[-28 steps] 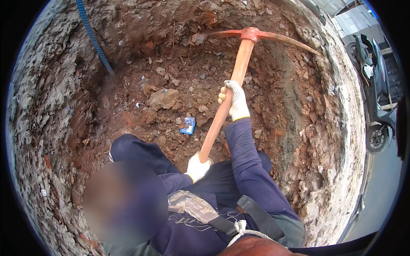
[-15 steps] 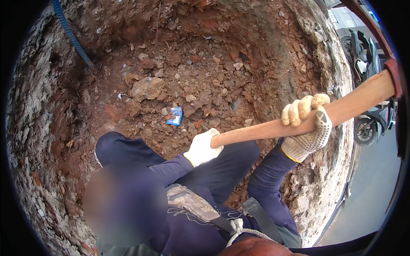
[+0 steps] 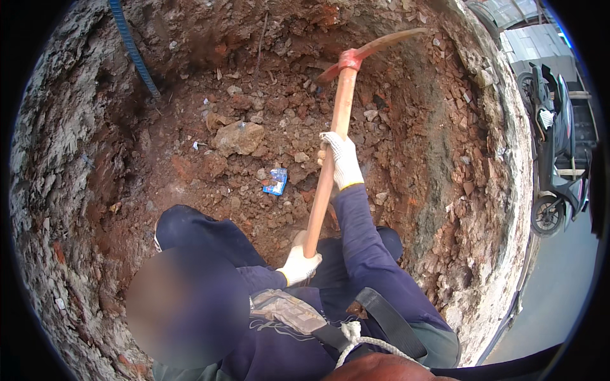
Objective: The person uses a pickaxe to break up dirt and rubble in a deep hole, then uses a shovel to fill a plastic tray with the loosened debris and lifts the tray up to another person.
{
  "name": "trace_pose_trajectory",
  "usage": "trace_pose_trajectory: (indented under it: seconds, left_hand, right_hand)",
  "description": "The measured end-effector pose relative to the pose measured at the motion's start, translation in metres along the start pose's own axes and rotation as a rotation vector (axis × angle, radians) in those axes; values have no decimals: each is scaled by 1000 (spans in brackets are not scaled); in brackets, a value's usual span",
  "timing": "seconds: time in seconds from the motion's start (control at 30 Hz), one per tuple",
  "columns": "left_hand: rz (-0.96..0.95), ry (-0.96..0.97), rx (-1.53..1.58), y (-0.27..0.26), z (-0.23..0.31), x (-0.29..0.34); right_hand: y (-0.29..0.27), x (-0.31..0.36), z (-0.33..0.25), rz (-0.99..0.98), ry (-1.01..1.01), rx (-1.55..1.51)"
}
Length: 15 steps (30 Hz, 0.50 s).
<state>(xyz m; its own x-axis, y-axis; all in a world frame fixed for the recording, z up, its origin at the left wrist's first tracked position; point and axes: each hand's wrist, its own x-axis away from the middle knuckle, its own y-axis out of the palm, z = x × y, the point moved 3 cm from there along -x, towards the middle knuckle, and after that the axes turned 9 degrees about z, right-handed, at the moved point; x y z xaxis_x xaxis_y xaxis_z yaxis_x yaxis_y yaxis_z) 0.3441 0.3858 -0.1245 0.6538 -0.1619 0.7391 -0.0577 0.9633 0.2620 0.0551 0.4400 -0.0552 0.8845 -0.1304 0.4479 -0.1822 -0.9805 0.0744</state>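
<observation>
A pickaxe (image 3: 344,105) with a pale wooden handle slants up from my lap toward the far side of the pit. My left hand (image 3: 299,264), in a white knit glove, is wrapped round the butt of the handle. Farther up, my right hand (image 3: 345,160) grips the middle of the shaft in a dotted glove. The pickaxe's head (image 3: 350,59) has a red collar and a long curved blade pointing right. It is over the far pit wall; whether it touches the soil I cannot tell.
Loose reddish soil and a large stone (image 3: 239,138) cover the pit floor, along with a crumpled blue wrapper (image 3: 276,182). A blue ribbed bar (image 3: 132,47) sticks out at the far left. Beyond the pale right rim (image 3: 522,190) stands a motorcycle (image 3: 556,146).
The pickaxe has swung from the right side to the far middle of the pit, its head now in full view. My right hand has moved left and forward; my left hand has lowered slightly.
</observation>
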Motion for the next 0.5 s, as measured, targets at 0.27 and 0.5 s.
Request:
trace_pose_trajectory:
  seconds: [0.27, 0.5]
  left_hand:
    - [-27, 481, -453, 3, 58, -16]
    - [156, 367, -295, 5, 21, -38]
  right_hand:
    - [-70, 94, -112, -76, -220, -405]
    - [-33, -18, -40, 19, -45, -90]
